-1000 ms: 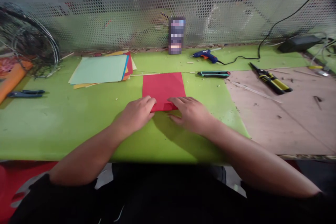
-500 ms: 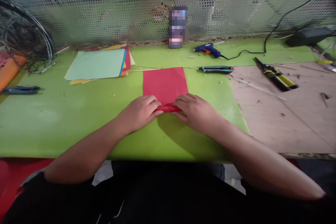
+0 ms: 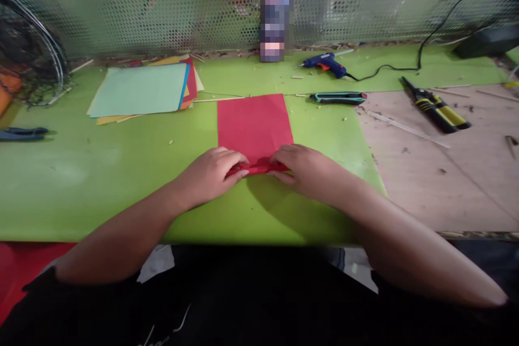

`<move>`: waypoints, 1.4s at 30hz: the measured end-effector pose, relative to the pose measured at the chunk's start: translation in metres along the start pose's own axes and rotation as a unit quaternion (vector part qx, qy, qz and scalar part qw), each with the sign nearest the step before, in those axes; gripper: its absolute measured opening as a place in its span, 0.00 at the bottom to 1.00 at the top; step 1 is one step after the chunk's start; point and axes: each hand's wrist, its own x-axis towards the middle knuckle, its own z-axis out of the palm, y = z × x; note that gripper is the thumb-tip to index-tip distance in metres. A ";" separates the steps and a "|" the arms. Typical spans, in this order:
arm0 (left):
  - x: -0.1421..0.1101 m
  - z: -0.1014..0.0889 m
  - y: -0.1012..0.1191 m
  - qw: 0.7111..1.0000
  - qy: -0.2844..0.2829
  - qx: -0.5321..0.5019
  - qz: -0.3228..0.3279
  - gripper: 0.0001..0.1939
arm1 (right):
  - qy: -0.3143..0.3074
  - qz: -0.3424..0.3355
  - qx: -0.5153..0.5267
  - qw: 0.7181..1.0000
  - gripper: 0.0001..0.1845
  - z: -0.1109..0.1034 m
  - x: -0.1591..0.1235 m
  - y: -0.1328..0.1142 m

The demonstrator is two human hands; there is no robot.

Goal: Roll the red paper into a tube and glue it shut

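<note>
A sheet of red paper [image 3: 254, 124] lies flat on the green table mat, its near edge curled up into a narrow roll. My left hand [image 3: 213, 173] pinches the left end of that rolled edge between thumb and fingers. At the right end, my right hand [image 3: 306, 170] grips the same edge in a like way. The fingertips partly hide both ends of the roll. Beyond the sheet lies a utility knife [image 3: 338, 98] with a black and teal handle.
A stack of coloured paper [image 3: 140, 89] lies back left. Pliers [image 3: 24, 134] rest at far left. A blue glue gun [image 3: 326, 64] lies behind the knife; black-and-yellow snips [image 3: 438, 108] sit on bare board at right. A blurred phone-like object [image 3: 275, 24] leans on the perforated metal screen [image 3: 194, 5].
The view has tilted down slightly, so background things sit higher in the picture. Both hands still hold the red paper's near edge, their fingers slightly shifted.
</note>
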 end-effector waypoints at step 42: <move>0.007 0.001 -0.012 0.999 0.041 -0.016 0.006 0.09 | 0.054 -0.029 -0.054 0.997 0.18 0.010 0.010 0.003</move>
